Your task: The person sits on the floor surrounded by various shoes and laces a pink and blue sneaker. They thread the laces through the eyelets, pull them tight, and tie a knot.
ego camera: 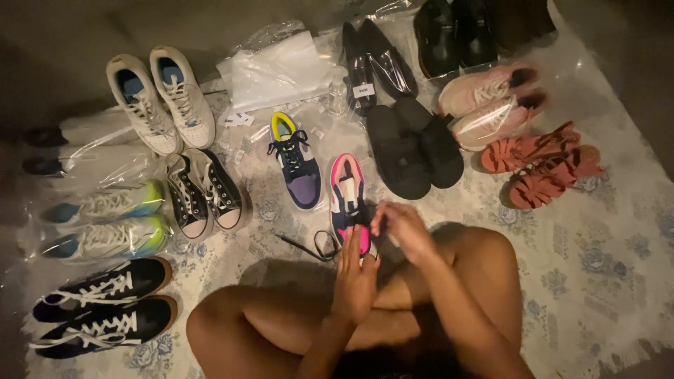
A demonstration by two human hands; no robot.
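A: Shoes (pixel 411 144) laid out in pairs across patterned floor cloth (pixel 597 260). Person seated cross-legged, both hands at one pink-and-navy sneaker (pixel 347 200) just in front of the knees.

B: Hand states?

A: Left hand (pixel 354 274) flat against the sneaker's near end, fingers extended, steadying it. Right hand (pixel 400 228) curled over the shoe's tongue area, fingertips pinched, probably on lace; blurred, so grip not certain.

B: Lace status?

A: Black lace (pixel 312 244) trails loose on the cloth left of the sneaker. Upper eyelets look bare. Judging by that, lacing is early or mid-way.

B: Its mate?

A: Purple-and-yellow sneaker (pixel 295 160) just beside, laced already, though colours differ, so pairing unsure. White sneakers (pixel 161 98), black low-tops (pixel 203 193) and red sandals (pixel 540 165) sit well apart, untouched.
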